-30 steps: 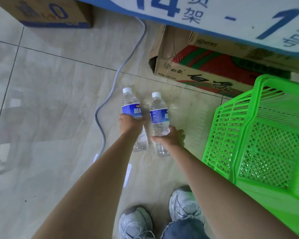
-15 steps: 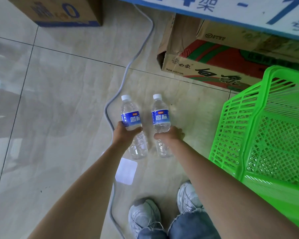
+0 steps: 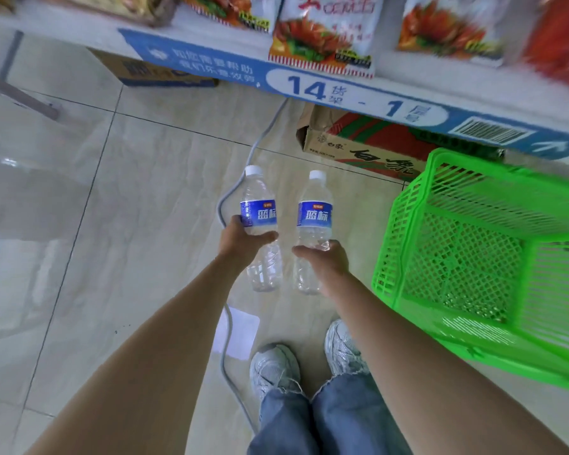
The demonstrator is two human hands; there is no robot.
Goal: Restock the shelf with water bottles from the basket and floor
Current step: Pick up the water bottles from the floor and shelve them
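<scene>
I hold two clear water bottles with blue labels and white caps, upright above the tiled floor. My left hand (image 3: 240, 244) grips the left bottle (image 3: 258, 205) around its middle. My right hand (image 3: 326, 262) grips the right bottle (image 3: 314, 208) the same way. To the right stands a bright green plastic basket (image 3: 408, 257), tilted, and I see no bottles inside it. The shelf edge (image 3: 342, 93) with its blue strip marked 14 and 1 runs across the top, with snack bags on it.
A cardboard carton with red and green print (image 3: 362, 142) sits under the shelf behind the basket. Another box (image 3: 151, 72) lies at the upper left. A grey cable (image 3: 230, 195) snakes across the floor between my shoes (image 3: 276, 369).
Both bottles have risen off the floor in my hands. My view has tilted upward, so the shelf with snack bags has come into sight.
</scene>
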